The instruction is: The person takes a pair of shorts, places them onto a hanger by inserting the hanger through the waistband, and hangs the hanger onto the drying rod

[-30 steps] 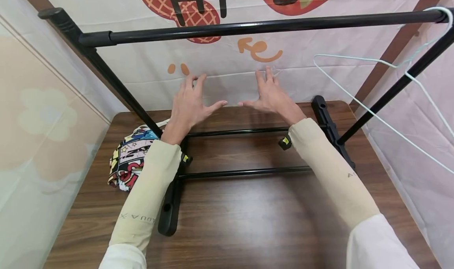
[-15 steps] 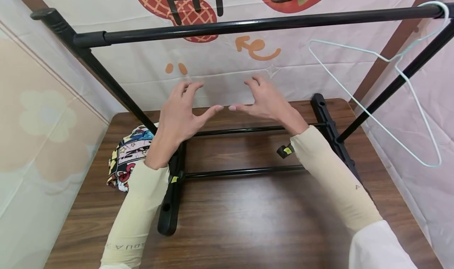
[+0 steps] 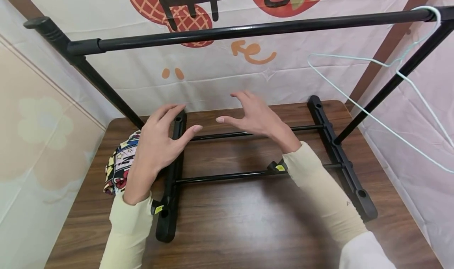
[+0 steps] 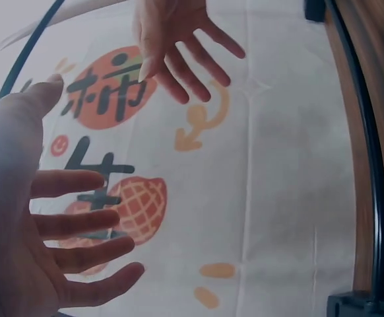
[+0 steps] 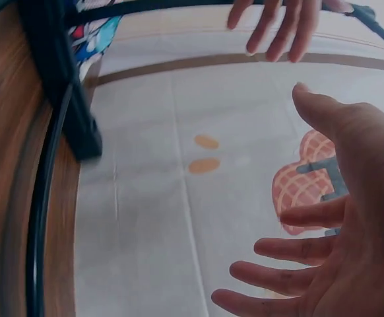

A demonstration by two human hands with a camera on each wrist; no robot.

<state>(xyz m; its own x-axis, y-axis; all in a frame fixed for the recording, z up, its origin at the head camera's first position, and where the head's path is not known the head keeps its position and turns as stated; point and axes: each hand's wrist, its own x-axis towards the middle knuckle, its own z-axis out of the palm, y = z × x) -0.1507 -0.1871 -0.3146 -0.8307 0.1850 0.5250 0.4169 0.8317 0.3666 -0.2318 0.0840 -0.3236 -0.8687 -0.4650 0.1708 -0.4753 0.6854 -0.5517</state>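
Both hands hover inside a black metal clothes rack [image 3: 227,33], apart from each other and holding nothing. My left hand [image 3: 157,143] is in front of the rack's left foot, with its thumb spread from the fingers; the left wrist view shows its fingers [image 4: 90,254] spread. To the right, my right hand [image 3: 257,115] is above the rack's rear lower bar, thumb out toward the left hand. In the right wrist view its fingers [image 5: 278,277] are extended. A bundle of colourful printed cloth [image 3: 122,162] lies behind the left forearm, partly hidden by it.
A pale blue wire hanger [image 3: 354,58] hangs at the right end of the top bar. The rack's feet [image 3: 170,206] stand on a brown wooden table [image 3: 248,229]. Printed fabric [image 3: 213,76] covers the back wall, and more fabric closes both sides.
My left hand has moved down and left, toward me. The right hand has moved lower and slightly left. The gap between the hands has widened, and the hanger has swung.
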